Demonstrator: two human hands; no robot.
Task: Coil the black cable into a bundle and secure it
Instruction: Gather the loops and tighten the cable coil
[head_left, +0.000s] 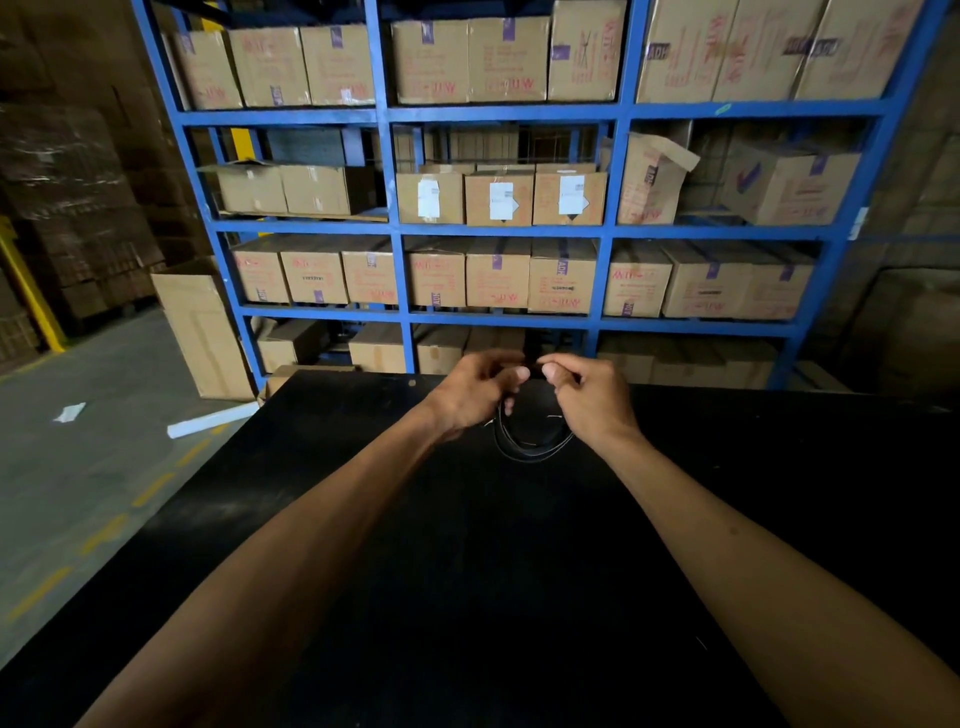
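Observation:
The black cable (530, 448) hangs as a small coil of loops between my two hands, above the far part of the black table (467, 571). My left hand (475, 389) grips the top of the coil from the left, fingers curled around it. My right hand (589, 397) pinches the same top section from the right, thumb and forefinger closed on it. The two thumbs almost touch. The lower loops droop below my hands and are hard to tell from the dark tabletop. Whether a tie is on the bundle cannot be seen.
A blue steel rack (395, 228) filled with cardboard boxes (498, 275) stands just beyond the table's far edge. A tall carton (202, 332) leans at the rack's left. Grey floor with yellow dashes (78, 493) and a white strip (213, 420) lies to the left.

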